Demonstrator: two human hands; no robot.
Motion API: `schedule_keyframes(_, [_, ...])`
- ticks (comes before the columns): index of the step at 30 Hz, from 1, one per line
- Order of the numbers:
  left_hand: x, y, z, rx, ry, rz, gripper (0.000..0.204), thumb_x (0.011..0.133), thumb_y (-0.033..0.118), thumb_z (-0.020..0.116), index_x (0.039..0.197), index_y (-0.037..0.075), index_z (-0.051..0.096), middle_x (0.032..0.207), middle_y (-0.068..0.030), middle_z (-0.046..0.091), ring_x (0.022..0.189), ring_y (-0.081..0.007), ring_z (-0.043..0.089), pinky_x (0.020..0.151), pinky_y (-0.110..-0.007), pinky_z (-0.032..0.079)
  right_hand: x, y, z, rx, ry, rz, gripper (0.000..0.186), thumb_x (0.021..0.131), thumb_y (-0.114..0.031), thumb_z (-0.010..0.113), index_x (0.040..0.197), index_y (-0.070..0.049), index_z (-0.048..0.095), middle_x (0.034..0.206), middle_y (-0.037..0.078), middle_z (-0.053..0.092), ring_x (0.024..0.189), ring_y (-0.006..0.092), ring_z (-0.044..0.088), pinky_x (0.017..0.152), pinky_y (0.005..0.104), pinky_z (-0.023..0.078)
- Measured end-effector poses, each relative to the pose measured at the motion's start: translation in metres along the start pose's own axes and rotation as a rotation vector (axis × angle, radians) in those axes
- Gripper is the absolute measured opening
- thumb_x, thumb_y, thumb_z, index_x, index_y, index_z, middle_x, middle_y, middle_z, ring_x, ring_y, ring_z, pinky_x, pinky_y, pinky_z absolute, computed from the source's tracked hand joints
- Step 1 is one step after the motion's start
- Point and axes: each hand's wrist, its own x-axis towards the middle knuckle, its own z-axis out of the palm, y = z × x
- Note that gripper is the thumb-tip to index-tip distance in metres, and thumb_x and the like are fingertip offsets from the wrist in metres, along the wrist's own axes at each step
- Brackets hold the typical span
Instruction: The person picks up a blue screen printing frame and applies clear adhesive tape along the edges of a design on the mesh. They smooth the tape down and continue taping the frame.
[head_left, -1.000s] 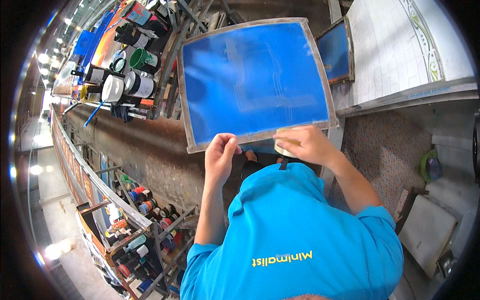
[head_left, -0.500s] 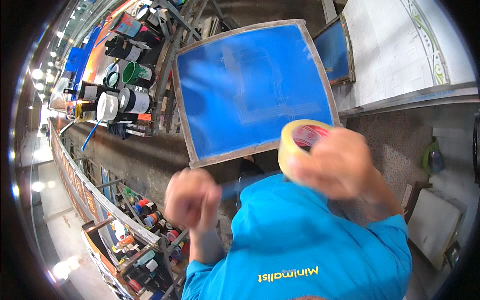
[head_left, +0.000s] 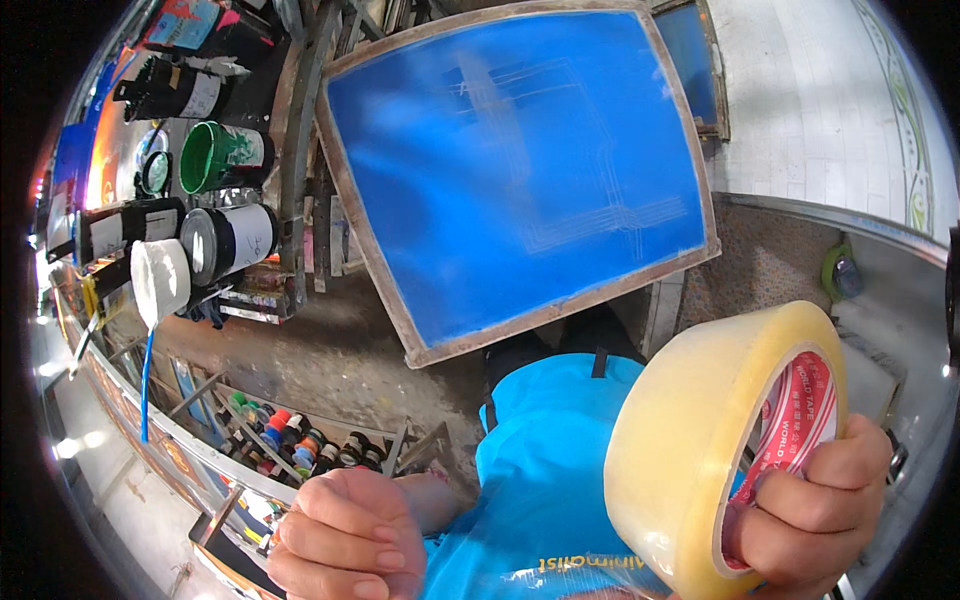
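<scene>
My right hand [head_left: 810, 505] grips a large roll of clear packing tape [head_left: 665, 440], its fingers hooked through the red-lined core. The roll is close in the lower right, tilted so the core opening shows. A see-through strip of tape [head_left: 560, 580] runs across the front of my blue shirt between the roll and my left hand [head_left: 345, 535]. That left hand is closed at the lower left, its fingers curled in on the strip's loose end, which they mostly hide. Ahead of both hands, apart from them, is a blue screen-printing frame [head_left: 440, 230] with a worn border and fine pale lines.
To the left, a rack holds several ink tubs, among them a green one [head_left: 200, 158] and a white-lidded one [head_left: 160, 280] by a blue stick [head_left: 148, 385]. Lower left, more bottles [head_left: 300, 440] sit on a shelf. A white panel [head_left: 800, 110] fills the far right.
Both hands have come lower and nearer, and the tape roll looks much larger. The strip of tape still stretches between them. The view has shifted, with the blue screen frame now higher.
</scene>
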Motion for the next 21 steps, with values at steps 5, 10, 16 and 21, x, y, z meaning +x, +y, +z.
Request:
schedule_keyframes(5, [0.012, -0.042, -0.036, 0.041, 0.021, -0.124, 0.016, 0.097, 0.026, 0.069, 0.105, 0.014, 0.062, 0.092, 0.0026, 0.051, 0.072, -0.0131, 0.049, 0.063, -0.028, 0.042, 0.027, 0.029, 0.037, -0.051, -0.199, 0.016, 0.023, 0.063, -0.019, 0.084, 0.082, -0.025, 0.072, 0.075, -0.008, 0.061, 0.059, 0.0074, 0.051, 0.056, 0.0259, 0.032])
schedule_keyframes(10, [-0.002, -0.097, -0.042, 0.021, -0.010, -0.265, 0.017, 0.095, 0.030, 0.070, 0.109, 0.020, 0.066, 0.095, 0.0037, 0.054, 0.081, -0.0149, 0.050, 0.068, -0.029, 0.043, 0.018, 0.079, 0.074, 0.008, -0.252, 0.152, 0.023, 0.068, -0.015, 0.085, 0.081, -0.024, 0.069, 0.077, -0.010, 0.062, 0.062, 0.0043, 0.053, 0.057, 0.0236, 0.034])
schedule_keyframes(16, [-0.034, -0.135, -0.018, 0.003, 0.186, -0.680, 0.017, 0.091, 0.016, 0.070, 0.079, 0.010, 0.059, 0.078, -0.0013, 0.054, 0.068, -0.0185, 0.054, 0.062, -0.025, 0.043, -0.019, 0.148, 0.124, 0.327, 0.040, 0.254, 0.012, 0.078, -0.017, 0.080, 0.088, -0.020, 0.076, 0.073, 0.001, 0.065, 0.058, 0.0142, 0.060, 0.052, 0.0275, 0.041])
schedule_keyframes(21, [-0.045, -0.176, 0.000, 0.070, -0.062, -0.623, 0.021, 0.092, 0.037, 0.073, 0.110, 0.026, 0.071, 0.099, 0.0039, 0.060, 0.097, -0.0187, 0.050, 0.075, -0.034, 0.046, -0.051, 0.216, 0.141, 0.447, -0.062, 0.118, 0.020, 0.067, -0.012, 0.082, 0.078, -0.025, 0.070, 0.073, -0.013, 0.061, 0.060, 0.0019, 0.055, 0.057, 0.0239, 0.032])
